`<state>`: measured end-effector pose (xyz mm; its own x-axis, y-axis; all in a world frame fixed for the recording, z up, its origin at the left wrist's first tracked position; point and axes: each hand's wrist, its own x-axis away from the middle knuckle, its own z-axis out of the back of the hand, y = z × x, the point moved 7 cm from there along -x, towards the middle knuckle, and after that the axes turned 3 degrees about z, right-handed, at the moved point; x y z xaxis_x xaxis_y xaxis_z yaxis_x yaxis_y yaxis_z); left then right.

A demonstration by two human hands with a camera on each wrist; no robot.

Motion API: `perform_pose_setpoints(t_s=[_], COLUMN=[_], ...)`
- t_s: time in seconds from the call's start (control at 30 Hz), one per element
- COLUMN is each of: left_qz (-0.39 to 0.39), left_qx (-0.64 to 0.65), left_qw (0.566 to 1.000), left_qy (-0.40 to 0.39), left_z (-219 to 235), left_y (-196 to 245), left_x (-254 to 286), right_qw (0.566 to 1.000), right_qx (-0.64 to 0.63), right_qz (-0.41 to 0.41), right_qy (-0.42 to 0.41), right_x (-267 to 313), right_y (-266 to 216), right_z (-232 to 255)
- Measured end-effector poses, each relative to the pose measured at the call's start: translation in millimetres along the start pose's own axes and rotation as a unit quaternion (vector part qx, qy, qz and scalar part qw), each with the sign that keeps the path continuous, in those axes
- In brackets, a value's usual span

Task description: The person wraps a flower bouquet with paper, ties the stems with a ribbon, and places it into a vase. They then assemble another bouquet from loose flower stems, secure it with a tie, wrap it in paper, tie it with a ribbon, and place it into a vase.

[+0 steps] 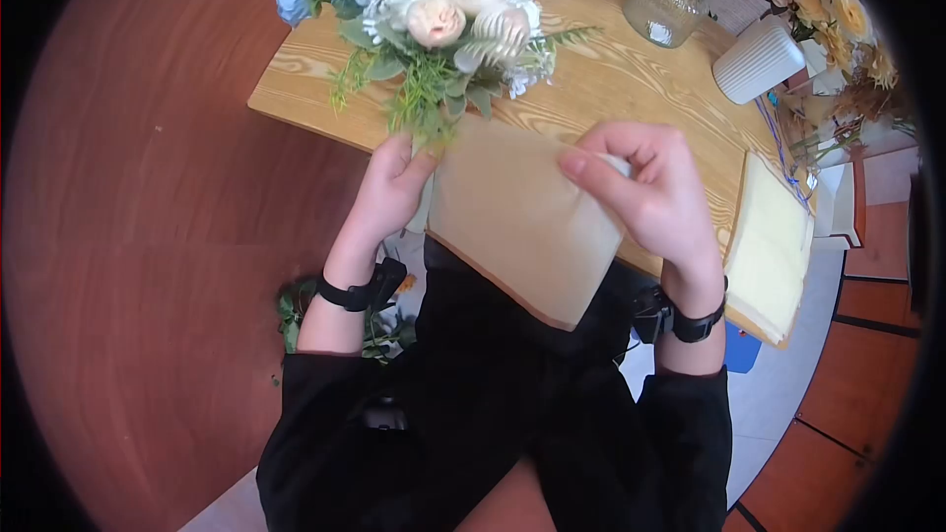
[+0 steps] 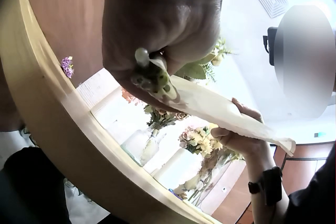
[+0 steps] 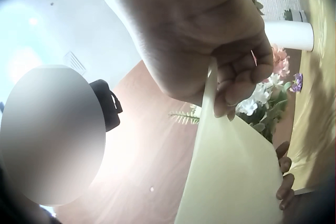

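A sheet of tan paper [image 1: 522, 207] is stretched between the two hands over the table's near edge. The left hand [image 1: 394, 192] grips a flower bouquet [image 1: 443, 20] by its stems together with the paper's left edge; stem ends [image 2: 152, 79] stick out of that fist in the left wrist view. At the paper's upper right, the right hand [image 1: 655, 187] pinches the edge between thumb and fingers. The right wrist view shows the pale side of the sheet [image 3: 231, 166] hanging from the right hand [image 3: 194, 40]. The bouquet's blooms lean over the tabletop.
On the wooden table [image 1: 631, 69] stand a glass vase [image 1: 665, 0] and a white ribbed vase [image 1: 759, 59] with flowers. A stack of cream paper [image 1: 769, 246] lies at the right edge. Leafy cuttings [image 1: 291, 315] are on the floor at lower left.
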<state>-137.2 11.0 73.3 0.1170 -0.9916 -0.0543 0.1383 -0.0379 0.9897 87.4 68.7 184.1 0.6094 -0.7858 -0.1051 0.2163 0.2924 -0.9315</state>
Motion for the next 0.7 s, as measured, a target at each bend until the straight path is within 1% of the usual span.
perform_pose_setpoints(t_s=[0.03,0.1,0.13,0.17,0.2,0.23,0.3,0.37,0.4,0.47,0.5,0.57,0.63,0.7], left_qz=[0.003,0.039,0.039,0.019,0.001,0.002,0.057,0.069,0.078,0.073,0.07,0.067,0.063,0.02], left_qx=[0.003,0.092,0.093,0.078,0.064,0.066,0.127,0.145,0.16,0.166,0.168,0.155,0.142,0.067], left_qw=[1.0,0.995,0.995,0.997,0.997,0.997,0.99,0.987,0.984,0.983,0.983,0.985,0.987,0.996], left_qy=[-0.001,-0.008,-0.009,0.012,0.032,0.029,0.014,0.016,0.02,0.028,0.032,0.04,0.049,0.057], left_z=[1,0,-2,-4,-6,-9,-18,-21,-23,-24,-26,-31,-36,-38], left_y=[-4,-9,-10,-10,-9,-10,-16,-14,-14,-19,-20,-17,-16,-9], left_x=[0,-2,-5,-7,-7,-7,-8,-10,-10,-14,-16,-20,-24,-30], right_qw=[1.0,0.999,0.999,0.998,0.998,0.998,0.998,0.996,0.996,0.998,0.998,0.992,0.992,0.992], right_qx=[-0.017,-0.032,-0.013,0.006,0.006,0.011,0.019,0.016,0.019,-0.057,-0.054,-0.126,-0.126,-0.126], right_qz=[-0.006,-0.016,0.027,0.067,0.063,0.057,0.048,0.082,0.081,0.011,0.01,-0.013,-0.022,-0.027], right_qy=[-0.006,-0.013,-0.012,-0.011,-0.01,-0.023,-0.036,-0.022,-0.027,-0.011,-0.017,0.005,0.01,0.013], right_x=[-6,-16,-21,-25,-28,-32,-37,-40,-40,-40,-41,-41,-40,-39], right_y=[-3,-5,-12,-19,-24,-31,-32,-34,-32,-18,-16,-9,-4,4], right_z=[-3,-10,-14,-18,-22,-27,-29,-28,-28,-20,-20,-16,-8,3])
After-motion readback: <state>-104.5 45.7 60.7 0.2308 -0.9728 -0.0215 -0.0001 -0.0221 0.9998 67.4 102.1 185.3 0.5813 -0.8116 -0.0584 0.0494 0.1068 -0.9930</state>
